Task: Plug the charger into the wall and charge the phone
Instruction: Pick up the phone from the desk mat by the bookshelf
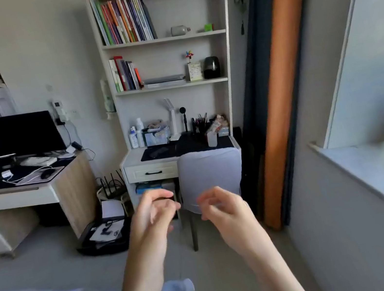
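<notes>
Charger not in hand yet: likely the white block (7, 174) with its white cable (27, 174) on the left table (66, 165), though too small to confirm.
Both hands are raised mid-air in front of the grey chair (210, 178), well apart from the table. Left hand (152, 212) has fingers loosely curled, thumb near fingertips; blurred, nothing visibly pinched. Right hand (222, 208) is half-curled and looks empty. Phone: can't place it; a dark flat thing (158, 152) on the far table could be it. Wall outlet (60, 114) above the left table's far corner looks occupied. Suggest: go left, take the block by its body, not the cable, check for a free socket, square the prongs before pushing.
</notes>
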